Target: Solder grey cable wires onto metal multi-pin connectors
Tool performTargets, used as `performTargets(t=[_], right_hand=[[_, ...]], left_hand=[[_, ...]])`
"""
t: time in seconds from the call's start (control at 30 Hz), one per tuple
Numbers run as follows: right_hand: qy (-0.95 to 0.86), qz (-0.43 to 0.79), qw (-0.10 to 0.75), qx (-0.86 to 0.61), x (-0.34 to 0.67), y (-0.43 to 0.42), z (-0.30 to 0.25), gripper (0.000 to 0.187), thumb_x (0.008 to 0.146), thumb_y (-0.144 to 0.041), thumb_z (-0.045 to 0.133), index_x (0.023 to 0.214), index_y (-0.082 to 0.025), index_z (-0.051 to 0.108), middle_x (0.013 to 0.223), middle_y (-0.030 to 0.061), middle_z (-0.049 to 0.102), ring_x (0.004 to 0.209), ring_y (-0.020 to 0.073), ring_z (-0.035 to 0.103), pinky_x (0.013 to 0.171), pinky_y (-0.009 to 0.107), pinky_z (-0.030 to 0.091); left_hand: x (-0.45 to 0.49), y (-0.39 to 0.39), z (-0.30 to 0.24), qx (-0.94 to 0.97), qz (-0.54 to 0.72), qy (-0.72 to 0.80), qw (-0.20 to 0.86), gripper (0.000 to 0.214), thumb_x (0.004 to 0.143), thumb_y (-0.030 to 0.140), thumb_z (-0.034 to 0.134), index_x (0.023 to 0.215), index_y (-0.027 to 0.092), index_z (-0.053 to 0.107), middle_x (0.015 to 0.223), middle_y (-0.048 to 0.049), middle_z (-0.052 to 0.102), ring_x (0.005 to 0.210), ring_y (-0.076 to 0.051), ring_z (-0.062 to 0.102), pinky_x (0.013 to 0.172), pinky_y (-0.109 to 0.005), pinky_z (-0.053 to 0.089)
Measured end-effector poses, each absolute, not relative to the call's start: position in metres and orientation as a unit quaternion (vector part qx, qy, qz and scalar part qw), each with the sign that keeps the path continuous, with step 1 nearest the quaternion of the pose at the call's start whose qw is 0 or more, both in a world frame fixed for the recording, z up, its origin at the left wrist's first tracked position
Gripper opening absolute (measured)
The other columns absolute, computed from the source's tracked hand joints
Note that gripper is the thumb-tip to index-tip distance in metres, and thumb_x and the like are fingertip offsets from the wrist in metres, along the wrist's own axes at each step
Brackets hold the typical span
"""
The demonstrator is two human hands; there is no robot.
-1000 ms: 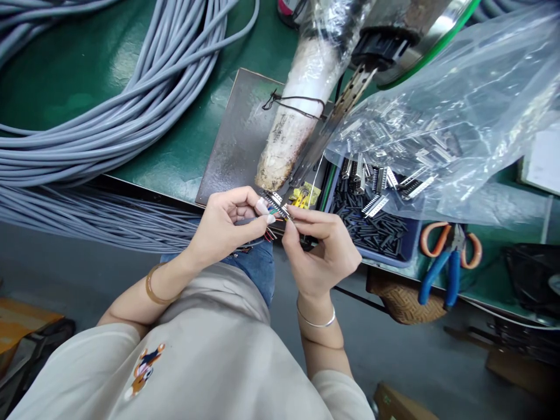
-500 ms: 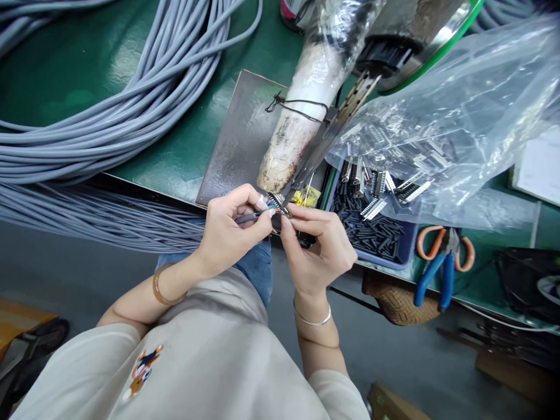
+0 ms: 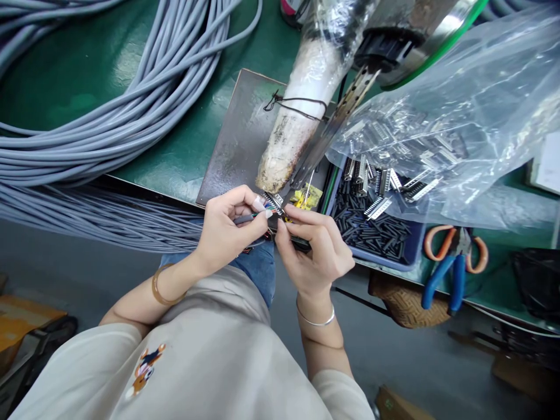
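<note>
My left hand (image 3: 227, 227) is closed, pinching a grey cable (image 3: 244, 219) whose thin coloured wires (image 3: 272, 209) fan out from the end. Those wires meet a small metal connector (image 3: 275, 199) with a row of pins. On the other side, the thumb and forefinger of my right hand (image 3: 315, 242) come together at the connector's right end; what lies between them is too small to make out. Just above the connector, a soldering iron (image 3: 321, 143) with a perforated metal shaft points down, its tip close to the wires. A white wrapped tube (image 3: 291, 128) ends beside it.
Coiled grey cables (image 3: 109, 128) cover the left of the green bench (image 3: 166, 169). At right, a blue tray (image 3: 406, 259) holds black sleeves and several connectors, partly under a clear plastic bag (image 3: 481, 116). Cutting pliers (image 3: 452, 262) lie at the bench edge. Yellow pieces (image 3: 308, 198) sit by the iron.
The fingertips of my right hand have shifted slightly left and down, with the thumb lower. My left hand stays on the cable. The view has moved a little, so the tray and pliers appear farther right.
</note>
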State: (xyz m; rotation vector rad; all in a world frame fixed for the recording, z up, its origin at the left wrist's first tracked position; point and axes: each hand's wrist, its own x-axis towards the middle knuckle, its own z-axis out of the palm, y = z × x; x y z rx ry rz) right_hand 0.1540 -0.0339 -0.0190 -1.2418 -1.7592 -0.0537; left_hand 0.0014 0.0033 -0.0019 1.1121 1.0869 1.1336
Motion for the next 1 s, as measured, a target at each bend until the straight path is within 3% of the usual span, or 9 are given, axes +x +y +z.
performTargets(t=[0.13, 0.3, 0.4, 0.5, 0.6, 0.73, 0.83, 0.93, 1.0], right_hand=[[-0.698, -0.004, 0.511, -0.502, 0.16, -0.038, -0.022, 0.024, 0.084, -0.008, 0.077, 0.097, -0.024, 0.064, 0.103, 0.0033, 0.082, 0.087, 0.0165, 0.079, 0.075, 0.028, 0.065], [-0.716, 0.026, 0.54, -0.442, 0.173, -0.048, -0.038, 0.021, 0.086, -0.011, 0.073, 0.096, -0.024, 0.061, 0.118, 0.0064, 0.081, 0.088, 0.0188, 0.081, 0.06, 0.027, 0.063], [-0.712, 0.05, 0.532, -0.455, 0.173, -0.052, -0.041, 0.017, 0.088, -0.015, 0.072, 0.093, -0.025, 0.059, 0.106, 0.0046, 0.082, 0.083, 0.0188, 0.08, 0.059, 0.028, 0.061], [-0.664, 0.089, 0.548, -0.5, 0.167, -0.056, -0.033, 0.013, 0.092, -0.019, 0.07, 0.091, -0.025, 0.058, 0.082, -0.0026, 0.075, 0.068, 0.0146, 0.072, 0.057, 0.027, 0.056], [-0.619, 0.138, 0.55, -0.544, 0.161, -0.06, -0.018, 0.012, 0.096, -0.024, 0.066, 0.088, -0.024, 0.057, 0.078, -0.0052, 0.067, 0.058, 0.009, 0.059, 0.051, 0.022, 0.047], [-0.592, 0.202, 0.537, -0.566, 0.152, -0.068, -0.001, 0.018, 0.096, -0.031, 0.067, 0.084, -0.023, 0.057, 0.073, -0.0067, 0.061, 0.054, 0.0064, 0.05, 0.049, 0.019, 0.042], [-0.567, 0.253, 0.545, -0.564, 0.144, -0.076, 0.008, 0.024, 0.095, -0.037, 0.068, 0.082, -0.023, 0.055, 0.068, -0.0078, 0.054, 0.052, 0.0061, 0.048, 0.046, 0.019, 0.038], [-0.548, 0.338, 0.547, -0.535, 0.136, -0.084, 0.014, 0.032, 0.094, -0.046, 0.07, 0.08, -0.023, 0.052, 0.066, -0.0081, 0.054, 0.048, 0.0055, 0.046, 0.043, 0.018, 0.036], [-0.546, 0.379, 0.54, -0.516, 0.132, -0.09, 0.018, 0.036, 0.094, -0.05, 0.07, 0.081, -0.023, 0.05, 0.063, -0.0082, 0.056, 0.045, 0.0057, 0.045, 0.041, 0.019, 0.035]], left_hand=[[0.001, 0.004, 0.001, 0.452, 0.462, 0.459, 0.609, 0.024, 0.072, 0.022, 0.085, 0.07, 0.016, 0.062, 0.065, 0.0015, 0.065, 0.054, -0.006, 0.057, 0.048, -0.015, 0.046], [-0.007, 0.005, 0.005, 0.376, 0.361, 0.393, 0.757, 0.041, 0.065, 0.04, 0.094, 0.071, 0.016, 0.062, 0.058, 0.0021, 0.064, 0.041, -0.003, 0.044, 0.037, -0.015, 0.032], [-0.014, 0.001, 0.005, 0.376, 0.301, 0.343, 0.806, 0.041, 0.07, 0.043, 0.092, 0.075, 0.016, 0.063, 0.056, 0.0035, 0.062, 0.039, -0.003, 0.041, 0.036, -0.015, 0.031], [-0.021, -0.008, 0.005, 0.425, 0.339, 0.326, 0.773, 0.03, 0.079, 0.037, 0.087, 0.091, 0.017, 0.068, 0.077, -0.0014, 0.073, 0.052, -0.005, 0.057, 0.048, -0.015, 0.047], [-0.03, -0.018, 0.005, 0.515, 0.373, 0.3, 0.711, 0.023, 0.084, 0.026, 0.081, 0.105, 0.019, 0.074, 0.099, -0.007, 0.078, 0.08, -0.012, 0.072, 0.07, -0.02, 0.059], [-0.036, -0.03, 0.006, 0.611, 0.426, 0.278, 0.607, 0.008, 0.084, 0.021, 0.081, 0.091, 0.019, 0.08, 0.094, -0.0077, 0.08, 0.086, -0.015, 0.074, 0.077, -0.024, 0.06], [-0.036, -0.038, 0.006, 0.571, 0.445, 0.315, 0.614, 0.014, 0.082, 0.03, 0.084, 0.085, 0.018, 0.078, 0.086, -0.0062, 0.079, 0.072, -0.013, 0.07, 0.066, -0.022, 0.057], [-0.037, -0.045, 0.004, 0.477, 0.397, 0.335, 0.709, 0.035, 0.073, 0.045, 0.091, 0.08, 0.016, 0.072, 0.069, -0.0014, 0.071, 0.047, -0.006, 0.053, 0.044, -0.02, 0.043], [-0.038, -0.048, 0.002, 0.445, 0.368, 0.324, 0.749, 0.042, 0.067, 0.048, 0.094, 0.077, 0.016, 0.068, 0.061, 0.0017, 0.064, 0.042, -0.004, 0.045, 0.039, -0.019, 0.036]])
